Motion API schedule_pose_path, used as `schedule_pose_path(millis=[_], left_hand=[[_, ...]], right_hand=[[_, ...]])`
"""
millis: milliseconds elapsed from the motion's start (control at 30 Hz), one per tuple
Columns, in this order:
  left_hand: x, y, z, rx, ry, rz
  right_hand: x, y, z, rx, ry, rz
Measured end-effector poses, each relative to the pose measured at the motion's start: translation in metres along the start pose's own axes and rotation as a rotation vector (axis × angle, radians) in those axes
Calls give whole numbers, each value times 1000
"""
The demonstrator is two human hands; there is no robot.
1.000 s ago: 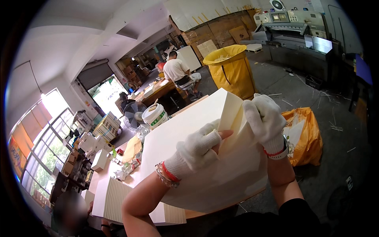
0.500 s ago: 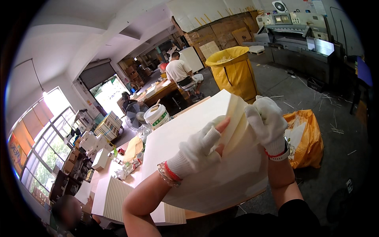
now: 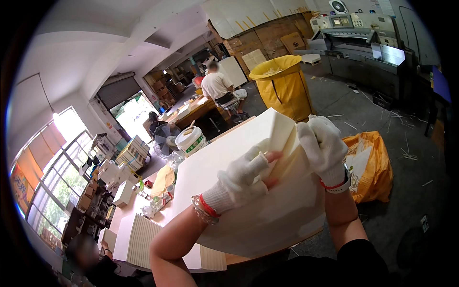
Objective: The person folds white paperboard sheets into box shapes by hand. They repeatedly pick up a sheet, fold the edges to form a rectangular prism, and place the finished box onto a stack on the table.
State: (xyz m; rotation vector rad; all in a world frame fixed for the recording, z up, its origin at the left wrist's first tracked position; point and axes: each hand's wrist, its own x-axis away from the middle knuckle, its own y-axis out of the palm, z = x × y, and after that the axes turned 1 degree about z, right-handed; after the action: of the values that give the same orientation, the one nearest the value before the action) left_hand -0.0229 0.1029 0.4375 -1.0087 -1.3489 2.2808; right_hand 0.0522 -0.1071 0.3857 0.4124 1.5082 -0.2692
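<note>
A thick stack of large cream-white paper sheets [image 3: 217,148] lies in front of me, its near side bowed and curling down. My left hand [image 3: 241,177], in a white knit glove with bare fingertips showing, has its thumb and a finger closed on the sheets near their right-hand edge. At the far right corner, my right hand [image 3: 322,146], gloved too, is curled tightly around the lifted edge. Between the two hands the sheets are bent and slightly fanned. The right fingertips are hidden.
Left of the stack are ridged piles of white paper [image 3: 138,239], a white bucket [image 3: 191,139] and a fan [image 3: 166,138]. A yellow bin [image 3: 282,91] and an orange bag of scraps [image 3: 370,167] stand on the right. Co-workers sit at lower left [image 3: 88,258] and further back [image 3: 217,86].
My left fingers have shifted slightly right along the sheets, and the bend at the corner has changed a little. At lower left, the co-worker's hand has moved with a pale, flat piece.
</note>
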Motion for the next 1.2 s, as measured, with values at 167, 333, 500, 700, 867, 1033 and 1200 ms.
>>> schedule_pose_path(millis=[167, 333, 500, 700, 867, 1033, 1200], left_hand=[[-4, -10, 13, 12, -43, -150], [-3, -2, 5, -7, 14, -40], [-4, 1, 7, -23, 23, 17], [-5, -7, 15, -98, 17, -111], [-6, -1, 11, -43, -31, -53], [-4, -1, 3, -12, -56, -53], [-5, -1, 4, 6, 35, -8]], right_hand=[[0, 1, -2, -87, 230, -38], [1, 0, -3, -122, 319, -16], [1, 2, -2, -77, 156, 44], [-2, -2, -6, -130, 342, -81], [0, -2, -3, -37, 199, -68], [3, -1, 1, 10, 62, -27], [2, -2, 2, -48, 65, -27]])
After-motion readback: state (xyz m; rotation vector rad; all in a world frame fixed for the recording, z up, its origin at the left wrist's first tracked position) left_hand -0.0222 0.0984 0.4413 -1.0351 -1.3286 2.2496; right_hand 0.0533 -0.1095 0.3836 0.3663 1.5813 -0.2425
